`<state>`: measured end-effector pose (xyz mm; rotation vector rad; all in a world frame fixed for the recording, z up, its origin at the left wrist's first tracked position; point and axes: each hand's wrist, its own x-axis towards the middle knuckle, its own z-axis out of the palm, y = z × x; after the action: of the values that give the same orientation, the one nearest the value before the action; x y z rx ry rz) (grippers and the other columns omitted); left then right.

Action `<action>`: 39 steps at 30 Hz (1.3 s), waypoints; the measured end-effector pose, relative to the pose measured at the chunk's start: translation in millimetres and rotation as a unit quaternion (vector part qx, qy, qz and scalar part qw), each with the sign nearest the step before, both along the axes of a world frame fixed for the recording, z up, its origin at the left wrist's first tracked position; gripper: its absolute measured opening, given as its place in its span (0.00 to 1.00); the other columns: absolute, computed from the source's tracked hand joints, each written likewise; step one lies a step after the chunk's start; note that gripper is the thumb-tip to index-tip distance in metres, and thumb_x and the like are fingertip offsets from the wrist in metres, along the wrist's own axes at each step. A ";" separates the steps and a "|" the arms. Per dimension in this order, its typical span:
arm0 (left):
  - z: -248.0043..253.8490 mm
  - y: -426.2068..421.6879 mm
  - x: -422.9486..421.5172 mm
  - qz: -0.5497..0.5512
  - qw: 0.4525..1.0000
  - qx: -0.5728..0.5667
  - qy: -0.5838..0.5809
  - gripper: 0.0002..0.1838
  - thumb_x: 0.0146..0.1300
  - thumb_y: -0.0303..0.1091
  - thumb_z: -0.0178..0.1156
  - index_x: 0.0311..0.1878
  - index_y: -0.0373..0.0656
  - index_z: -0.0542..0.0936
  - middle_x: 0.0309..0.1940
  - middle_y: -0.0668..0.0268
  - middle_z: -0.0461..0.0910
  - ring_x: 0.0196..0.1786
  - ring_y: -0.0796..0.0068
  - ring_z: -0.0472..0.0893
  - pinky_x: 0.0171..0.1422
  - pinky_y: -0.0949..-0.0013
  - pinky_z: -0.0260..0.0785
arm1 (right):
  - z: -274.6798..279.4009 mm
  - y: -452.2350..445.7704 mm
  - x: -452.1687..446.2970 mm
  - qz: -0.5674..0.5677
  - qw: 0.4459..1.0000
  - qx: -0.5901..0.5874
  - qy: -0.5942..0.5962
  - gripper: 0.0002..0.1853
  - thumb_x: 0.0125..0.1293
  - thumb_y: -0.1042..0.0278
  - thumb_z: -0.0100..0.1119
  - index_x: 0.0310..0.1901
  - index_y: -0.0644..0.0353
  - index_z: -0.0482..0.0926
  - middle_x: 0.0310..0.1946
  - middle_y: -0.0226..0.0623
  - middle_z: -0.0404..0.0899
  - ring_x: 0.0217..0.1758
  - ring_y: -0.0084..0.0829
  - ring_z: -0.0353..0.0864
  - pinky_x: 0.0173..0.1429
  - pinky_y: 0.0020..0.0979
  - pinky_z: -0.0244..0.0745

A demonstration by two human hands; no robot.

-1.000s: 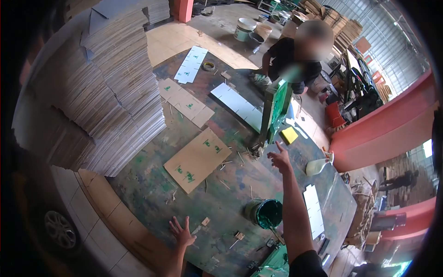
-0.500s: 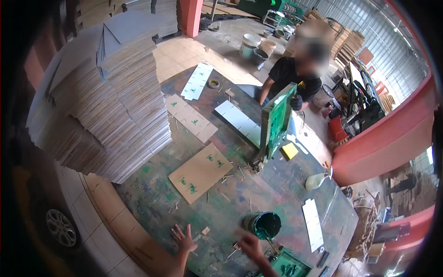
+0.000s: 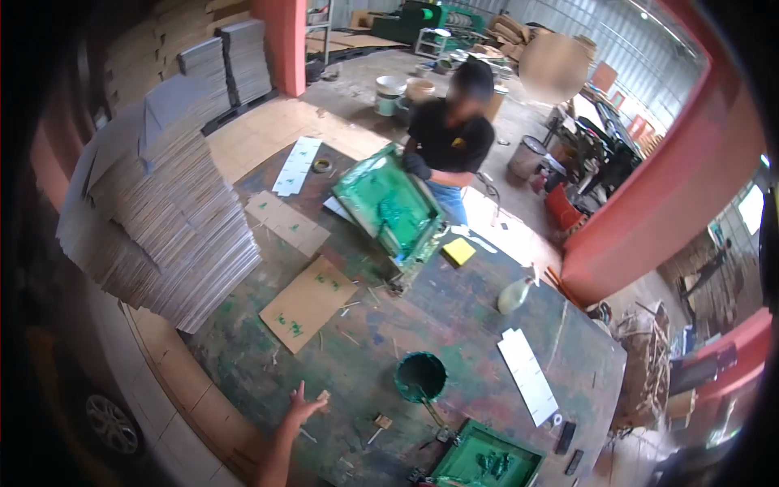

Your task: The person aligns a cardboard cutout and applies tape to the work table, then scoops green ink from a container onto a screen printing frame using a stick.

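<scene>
My left hand (image 3: 301,407) is low over the near left part of the table, fingers apart, with a small brown scrap (image 3: 324,398) at its fingertips; whether it touches the scrap I cannot tell. My right hand is out of view. To the right of my left hand stands a bucket of dark green paint (image 3: 421,377), with a stick-like handle beside it. A green-smeared printing screen (image 3: 487,458) lies at the near edge. Another small brown piece with a pale stick (image 3: 381,422) rests between hand and screen.
Across the table a co-worker (image 3: 450,134) in a dark glove holds a tilted green screen frame (image 3: 389,203). Printed cardboard (image 3: 308,304), a spray bottle (image 3: 513,296), a yellow sponge-like block (image 3: 459,251) and a white strip (image 3: 527,377) lie about. Tall cardboard stacks (image 3: 174,211) stand left.
My right hand has left the view. My left hand has shifted right to the brown scrap. The co-worker's upright screen frame now leans over, its green face showing. The whole view has shifted.
</scene>
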<state>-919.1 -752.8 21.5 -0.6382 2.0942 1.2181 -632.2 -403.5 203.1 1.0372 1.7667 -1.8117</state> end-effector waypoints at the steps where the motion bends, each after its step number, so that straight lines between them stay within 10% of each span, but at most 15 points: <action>1: 17.3 3.6 0.9 -0.016 0.997 0.047 0.066 0.57 0.57 0.50 0.75 0.83 0.47 0.51 0.79 0.45 0.55 0.79 0.50 0.62 0.78 0.54 0.60 | -12.6 12.2 18.6 -0.021 0.999 0.006 0.027 0.23 0.71 0.62 0.58 0.66 0.55 0.77 0.28 0.22 0.75 0.26 0.18 0.69 0.27 0.24 0.65; 5: 154.9 67.0 10.0 0.091 0.924 0.351 0.125 0.38 0.70 0.34 0.63 0.80 0.45 0.58 0.72 0.49 0.69 0.71 0.54 0.74 0.72 0.53 0.70 | 22.5 64.1 49.9 -0.053 0.993 -0.025 0.104 0.22 0.72 0.61 0.57 0.65 0.54 0.79 0.26 0.20 0.70 0.26 0.17 0.67 0.28 0.24 0.63; 11: 397.5 231.6 97.2 -0.057 0.765 0.604 0.216 0.29 0.71 0.32 0.59 0.74 0.40 0.67 0.67 0.47 0.75 0.68 0.50 0.77 0.71 0.51 0.72 | 30.6 147.1 118.3 -0.044 0.993 0.018 0.108 0.23 0.74 0.59 0.56 0.66 0.57 0.77 0.32 0.27 0.76 0.33 0.21 0.73 0.35 0.29 0.70; 17: 502.8 354.1 179.7 -0.330 0.682 0.593 0.272 0.19 0.68 0.28 0.51 0.59 0.38 0.81 0.63 0.49 0.78 0.67 0.53 0.78 0.71 0.51 0.70 | 72.8 203.0 183.2 -0.182 0.968 0.005 0.176 0.16 0.73 0.69 0.60 0.60 0.61 0.80 0.24 0.19 0.70 0.23 0.12 0.65 0.26 0.21 0.60; 28: 532.5 423.0 273.7 -0.536 0.498 0.654 0.193 0.15 0.67 0.17 0.54 0.51 0.39 0.85 0.55 0.51 0.83 0.57 0.59 0.84 0.61 0.59 0.76 | 91.5 156.3 307.1 -0.428 0.881 0.082 0.182 0.13 0.74 0.70 0.60 0.56 0.60 0.83 0.25 0.17 0.71 0.25 0.10 0.65 0.27 0.19 0.59; 33: 526.1 438.5 305.2 -0.512 0.497 0.667 0.214 0.11 0.75 0.38 0.60 0.44 0.38 0.81 0.41 0.53 0.85 0.46 0.59 0.86 0.53 0.56 0.79 | 97.8 156.2 367.6 -0.498 0.842 0.126 0.162 0.11 0.74 0.72 0.59 0.54 0.61 0.83 0.25 0.19 0.73 0.25 0.11 0.66 0.27 0.19 0.59; 36: 520.9 449.7 324.8 -0.394 0.502 0.768 0.062 0.06 0.72 0.24 0.58 0.50 0.37 0.78 0.41 0.55 0.84 0.44 0.66 0.84 0.57 0.57 0.75 | 102.5 167.7 416.1 -0.567 0.793 0.177 0.136 0.10 0.74 0.70 0.59 0.53 0.62 0.83 0.24 0.20 0.72 0.23 0.12 0.66 0.25 0.19 0.60; 39: 519.1 469.0 330.6 -0.394 0.513 0.749 0.143 0.09 0.72 0.26 0.59 0.52 0.36 0.75 0.28 0.61 0.82 0.32 0.72 0.82 0.54 0.56 0.74 | 78.9 185.0 495.1 -0.604 0.756 0.213 0.134 0.10 0.74 0.68 0.60 0.52 0.60 0.83 0.23 0.20 0.71 0.20 0.13 0.65 0.21 0.20 0.60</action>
<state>-588.5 -283.8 540.7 1.2299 0.5079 1.8713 -137.1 -218.5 282.1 2.6869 1.8184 -2.2911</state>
